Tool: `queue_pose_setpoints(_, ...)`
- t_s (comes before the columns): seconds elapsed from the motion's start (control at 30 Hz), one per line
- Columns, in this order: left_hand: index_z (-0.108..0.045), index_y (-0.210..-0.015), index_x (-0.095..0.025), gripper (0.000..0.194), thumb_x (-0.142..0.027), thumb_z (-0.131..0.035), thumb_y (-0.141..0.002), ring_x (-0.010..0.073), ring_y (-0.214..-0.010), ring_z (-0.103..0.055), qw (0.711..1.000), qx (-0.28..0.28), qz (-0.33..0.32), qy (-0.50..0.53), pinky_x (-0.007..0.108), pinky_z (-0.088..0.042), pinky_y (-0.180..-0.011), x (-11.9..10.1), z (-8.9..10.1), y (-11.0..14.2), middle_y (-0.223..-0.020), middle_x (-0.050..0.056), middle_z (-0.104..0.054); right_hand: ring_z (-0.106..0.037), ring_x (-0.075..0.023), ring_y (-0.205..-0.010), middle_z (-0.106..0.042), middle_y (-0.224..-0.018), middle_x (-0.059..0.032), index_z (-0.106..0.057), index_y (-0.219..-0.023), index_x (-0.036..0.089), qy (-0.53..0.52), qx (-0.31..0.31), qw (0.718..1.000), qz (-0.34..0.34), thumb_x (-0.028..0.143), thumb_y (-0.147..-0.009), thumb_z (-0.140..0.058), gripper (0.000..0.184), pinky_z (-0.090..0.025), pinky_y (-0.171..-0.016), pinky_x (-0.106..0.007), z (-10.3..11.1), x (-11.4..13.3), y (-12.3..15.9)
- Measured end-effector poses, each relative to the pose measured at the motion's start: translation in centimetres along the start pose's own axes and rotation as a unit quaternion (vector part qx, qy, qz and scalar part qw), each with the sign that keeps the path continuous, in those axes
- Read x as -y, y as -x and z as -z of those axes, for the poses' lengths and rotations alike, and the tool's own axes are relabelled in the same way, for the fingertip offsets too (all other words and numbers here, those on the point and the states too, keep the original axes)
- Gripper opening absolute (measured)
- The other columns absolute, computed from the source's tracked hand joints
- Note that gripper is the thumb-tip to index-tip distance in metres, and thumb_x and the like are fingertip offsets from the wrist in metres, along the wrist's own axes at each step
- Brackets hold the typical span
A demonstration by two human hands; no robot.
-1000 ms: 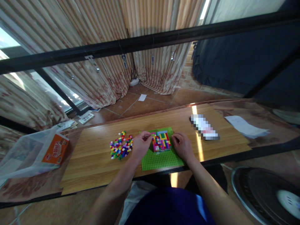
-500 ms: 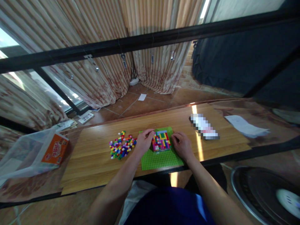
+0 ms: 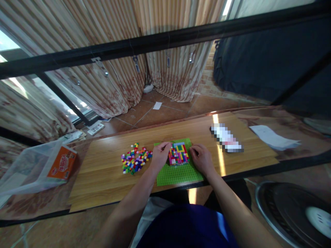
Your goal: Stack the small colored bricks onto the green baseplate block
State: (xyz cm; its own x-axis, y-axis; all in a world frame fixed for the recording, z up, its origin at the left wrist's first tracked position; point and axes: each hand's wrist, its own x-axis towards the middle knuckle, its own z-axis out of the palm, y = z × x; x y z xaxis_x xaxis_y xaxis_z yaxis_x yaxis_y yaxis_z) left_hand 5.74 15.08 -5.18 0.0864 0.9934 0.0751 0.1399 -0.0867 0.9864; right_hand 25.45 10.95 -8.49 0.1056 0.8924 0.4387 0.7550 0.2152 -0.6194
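Note:
A green studded baseplate [image 3: 178, 176] lies on the wooden board, with a block of multicoloured toy bricks [image 3: 179, 155] built on its upper part. My left hand [image 3: 160, 155] is at the block's left side, thumb and fingers pinched close to its upper left corner. Whether a small brick is between those fingertips is too small to tell. On the other side, my right hand [image 3: 202, 158] rests at the baseplate's right edge, fingers curled in and their contents hidden. A loose pile of small coloured bricks [image 3: 134, 161] is spread left of the baseplate.
A pixelated dark-edged object [image 3: 226, 138] lies on the board [image 3: 103, 172] at the right, with white paper [image 3: 274, 137] beyond. A clear plastic bin [image 3: 31, 168] with an orange package [image 3: 62, 163] stands at far left. A black bar [image 3: 160, 43] crosses ahead.
The view has shifted very slightly. Both hands stay at the sides of the brick block, with almost no change in their pose.

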Motion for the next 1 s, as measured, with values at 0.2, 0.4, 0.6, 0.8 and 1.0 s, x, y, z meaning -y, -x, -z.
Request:
queue_pose_setpoints(0.2, -0.075, -0.084, -0.016, 0.023, -0.031, -0.059, -0.079, 0.0154, -0.072, -0.064, 1.000, -0.003, -0.003, -0.004, 0.024, -0.050, -0.066, -0.12, -0.09, 0.03, -0.079, 0.002, -0.074, -0.057, -0.0199, -0.082, -0.064, -0.086, -0.0077, -0.066, -0.078, 0.020, -0.003, -0.003, 1.000, 0.000, 0.029, -0.090, -0.047, 0.024, -0.045, -0.073, -0.033, 0.05, 0.10, 0.01)
queue_pose_setpoints(0.4, -0.075, -0.084, -0.016, 0.023, -0.030, -0.057, -0.080, 0.0161, -0.075, -0.065, 1.000, -0.005, -0.015, -0.019, 0.025, -0.050, -0.069, -0.04, -0.10, 0.06, -0.082, 0.002, -0.074, -0.058, -0.0203, -0.084, -0.065, -0.087, -0.0080, -0.065, -0.078, 0.019, -0.010, -0.002, 1.000, -0.004, 0.029, -0.090, -0.047, 0.024, -0.046, -0.075, -0.034, 0.02, 0.10, 0.05)
queue_pose_setpoints(0.6, -0.075, -0.086, -0.015, 0.022, -0.028, -0.057, -0.080, 0.0166, -0.078, -0.066, 0.999, -0.005, -0.022, -0.025, 0.026, -0.051, -0.071, -0.05, -0.14, 0.09, -0.084, 0.003, -0.075, -0.058, -0.0205, -0.084, -0.064, -0.087, -0.0082, -0.066, -0.079, 0.019, -0.005, -0.002, 1.000, -0.001, 0.029, -0.090, -0.047, 0.024, -0.046, -0.076, -0.034, 0.05, 0.10, 0.08)
queue_pose_setpoints(0.8, -0.074, -0.084, -0.016, 0.019, -0.025, -0.058, -0.080, 0.0166, -0.078, -0.067, 0.997, -0.010, -0.049, -0.055, 0.025, -0.052, -0.070, 0.10, -0.17, -0.09, -0.084, 0.004, -0.074, -0.058, -0.0200, -0.080, -0.064, -0.086, -0.0078, -0.065, -0.077, 0.020, 0.000, -0.005, 1.000, 0.004, 0.029, -0.089, -0.048, 0.024, -0.046, -0.073, -0.034, 0.01, 0.02, 0.00)
queue_pose_setpoints(1.0, -0.074, -0.084, -0.016, 0.019, -0.024, -0.056, -0.081, 0.0167, -0.078, -0.067, 0.995, -0.013, -0.067, -0.074, 0.025, -0.052, -0.070, 0.13, -0.17, 0.00, -0.084, 0.004, -0.074, -0.058, -0.0199, -0.080, -0.064, -0.085, -0.0077, -0.065, -0.077, 0.020, -0.001, -0.004, 1.000, 0.007, 0.029, -0.090, -0.047, 0.024, -0.046, -0.073, -0.033, 0.11, 0.15, -0.04)
